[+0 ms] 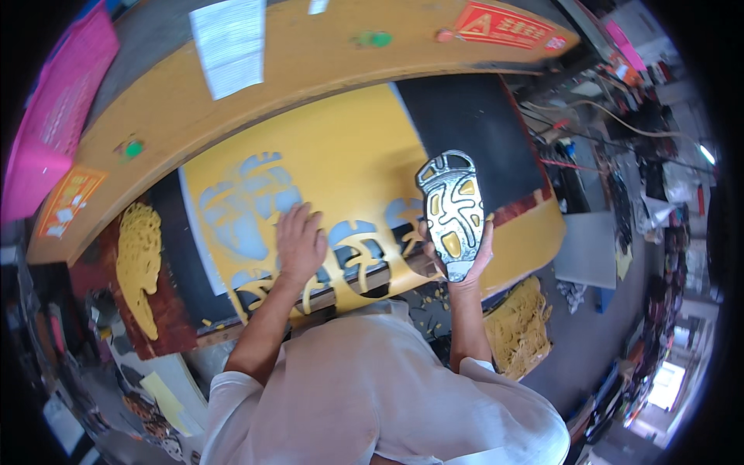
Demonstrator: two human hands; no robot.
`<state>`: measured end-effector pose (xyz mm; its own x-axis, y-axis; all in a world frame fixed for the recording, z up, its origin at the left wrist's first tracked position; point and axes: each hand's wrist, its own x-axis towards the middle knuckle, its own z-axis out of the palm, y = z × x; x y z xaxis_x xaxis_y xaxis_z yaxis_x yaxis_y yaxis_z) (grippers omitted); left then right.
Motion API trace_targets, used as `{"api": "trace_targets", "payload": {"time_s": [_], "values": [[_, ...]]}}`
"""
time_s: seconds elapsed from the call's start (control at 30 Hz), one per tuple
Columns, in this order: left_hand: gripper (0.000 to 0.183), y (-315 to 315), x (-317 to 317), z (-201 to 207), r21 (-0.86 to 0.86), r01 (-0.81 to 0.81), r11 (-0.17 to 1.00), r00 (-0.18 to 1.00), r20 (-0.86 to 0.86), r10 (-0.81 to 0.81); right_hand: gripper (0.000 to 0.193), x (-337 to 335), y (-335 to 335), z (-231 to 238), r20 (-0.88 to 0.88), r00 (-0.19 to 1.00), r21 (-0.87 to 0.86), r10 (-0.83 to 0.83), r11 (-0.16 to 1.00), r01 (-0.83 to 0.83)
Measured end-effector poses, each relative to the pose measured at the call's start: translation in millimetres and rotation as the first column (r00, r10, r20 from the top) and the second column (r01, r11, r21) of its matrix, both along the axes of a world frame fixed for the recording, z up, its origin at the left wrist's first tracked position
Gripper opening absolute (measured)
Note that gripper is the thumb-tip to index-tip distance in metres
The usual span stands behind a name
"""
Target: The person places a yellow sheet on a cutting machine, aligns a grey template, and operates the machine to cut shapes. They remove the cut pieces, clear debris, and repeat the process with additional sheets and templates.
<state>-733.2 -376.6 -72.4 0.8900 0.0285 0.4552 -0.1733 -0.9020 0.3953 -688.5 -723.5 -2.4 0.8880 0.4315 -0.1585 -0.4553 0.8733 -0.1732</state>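
Observation:
My right hand (485,249) grips a sole-shaped cutting die (456,225) by its lower end and sides, holding it raised over the right part of the work. Curved metal edges run across the die, and yellow shows in several of its compartments. My left hand (301,244) lies with fingers extended on a yellow sheet (349,147), beside cut-out openings (236,221) where a pale layer shows through. Along its near edge the sheet is cut into thin curved strips (360,252), some hanging past the board's edge.
An orange machine beam (310,58) with green buttons spans the far side. Black board (473,108) shows at the right. Stacked yellow cut pieces (139,263) lie at the left, and more yellow scrap (519,329) sits low at the right. A pink basket (66,108) stands far left.

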Motion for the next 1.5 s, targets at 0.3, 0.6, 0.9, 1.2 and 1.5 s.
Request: {"api": "trace_targets", "payload": {"time_s": [0.3, 0.6, 0.9, 1.2, 1.5], "values": [[0.025, 9, -18, 65, -0.949, -0.152, 0.275, 0.975, -0.19, -0.118, 0.099, -3, 124, 15, 0.016, 0.955, -0.022, 0.297, 0.955, -0.296], [0.02, 48, -52, 37, -0.64, -0.112, 0.76, 0.993, -0.108, 0.056, 0.078, 26, 148, 16, 0.12, 0.944, -0.499, 0.308, 0.84, -0.211], [0.021, 82, -93, 21, -0.462, -0.119, 0.879, 0.99, 0.015, 0.142, 0.053, 70, 181, 20, 0.417, 0.781, -0.895, 0.464, 0.058, 0.443], [0.015, 95, -117, 13, -0.489, -0.09, 0.868, 0.994, 0.017, 0.112, 0.045, 86, 244, -38, 0.496, 0.421, -0.314, 0.759, -0.295, 0.902], [0.015, 96, -126, 14, -0.493, -0.12, 0.862, 0.991, -0.009, 0.133, 0.043, 103, 219, -39, 0.424, 0.663, -0.777, 0.617, -0.129, 0.617]]}}
